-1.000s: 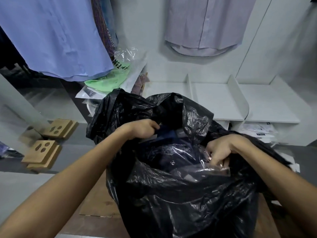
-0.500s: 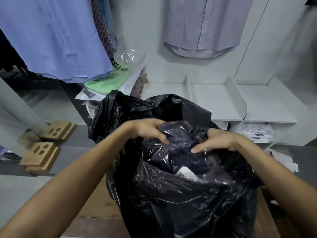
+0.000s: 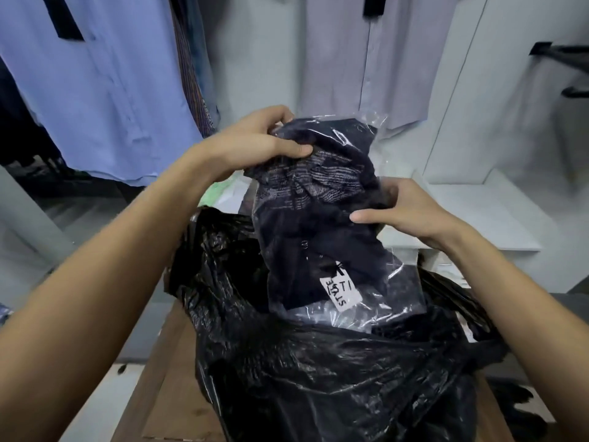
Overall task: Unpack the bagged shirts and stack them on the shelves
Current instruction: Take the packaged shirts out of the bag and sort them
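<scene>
A dark navy shirt in a clear plastic bag (image 3: 315, 224) is lifted upright above a big black garbage sack (image 3: 334, 371). A white handwritten label (image 3: 343, 292) shows near the packet's lower end. My left hand (image 3: 255, 141) grips the packet's top left corner. My right hand (image 3: 401, 208) holds its right edge, thumb across the front. The packet's bottom still touches the sack's mouth. White shelves (image 3: 484, 215) lie behind, to the right.
A light blue shirt (image 3: 95, 90) hangs at upper left, and a pale lilac shirt (image 3: 366, 59) hangs on the wall ahead. The sack sits on a brown cardboard surface (image 3: 165, 378). A green bagged item (image 3: 220, 189) peeks out behind my left wrist.
Both hands have pulled the bagged dark shirt up out of the black sack and raised it upright; my view has tilted upward.
</scene>
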Motion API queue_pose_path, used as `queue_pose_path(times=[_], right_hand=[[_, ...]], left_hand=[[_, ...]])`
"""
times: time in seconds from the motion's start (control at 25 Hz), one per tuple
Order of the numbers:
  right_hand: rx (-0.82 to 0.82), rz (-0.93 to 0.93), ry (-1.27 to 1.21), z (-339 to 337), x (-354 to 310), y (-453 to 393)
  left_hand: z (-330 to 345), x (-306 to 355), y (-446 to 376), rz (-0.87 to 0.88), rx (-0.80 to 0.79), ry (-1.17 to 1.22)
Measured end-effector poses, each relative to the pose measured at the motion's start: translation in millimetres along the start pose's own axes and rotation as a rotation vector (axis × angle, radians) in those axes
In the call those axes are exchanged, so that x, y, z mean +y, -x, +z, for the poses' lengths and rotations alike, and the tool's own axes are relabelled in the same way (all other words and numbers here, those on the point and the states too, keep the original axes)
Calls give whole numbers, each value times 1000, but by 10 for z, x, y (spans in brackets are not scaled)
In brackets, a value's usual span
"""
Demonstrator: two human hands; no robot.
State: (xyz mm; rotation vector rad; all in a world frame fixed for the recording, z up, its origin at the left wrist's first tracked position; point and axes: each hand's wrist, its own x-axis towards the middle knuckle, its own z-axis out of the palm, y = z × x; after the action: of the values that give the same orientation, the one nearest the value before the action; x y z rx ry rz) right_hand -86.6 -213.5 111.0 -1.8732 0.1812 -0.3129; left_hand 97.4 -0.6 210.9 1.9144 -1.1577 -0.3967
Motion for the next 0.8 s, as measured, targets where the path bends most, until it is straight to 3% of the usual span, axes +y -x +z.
queue_pose_path(times=[0.12,0.32,0.48,0.6,0.72,0.8], right_hand=[[37,-24,-6,-2,-13,-32],[-62,32,-67,109,-53,-25],[-11,77,-120,37,-116,-120],[2,124,-7,-34,-233,-203],[-17,181,127,-112,-380,-301],[-94,208,254,-140,-462,-378]], left_hand=[[-116,144,10,-92,-124,-65],[1,234,-106,-40,-158,-256],[60,55,-63,-121,-137,-73],[78,-270,103,-85,-300,21],[382,-500,298,-2,-171,52],[633,-638,391,-41,-42,239]])
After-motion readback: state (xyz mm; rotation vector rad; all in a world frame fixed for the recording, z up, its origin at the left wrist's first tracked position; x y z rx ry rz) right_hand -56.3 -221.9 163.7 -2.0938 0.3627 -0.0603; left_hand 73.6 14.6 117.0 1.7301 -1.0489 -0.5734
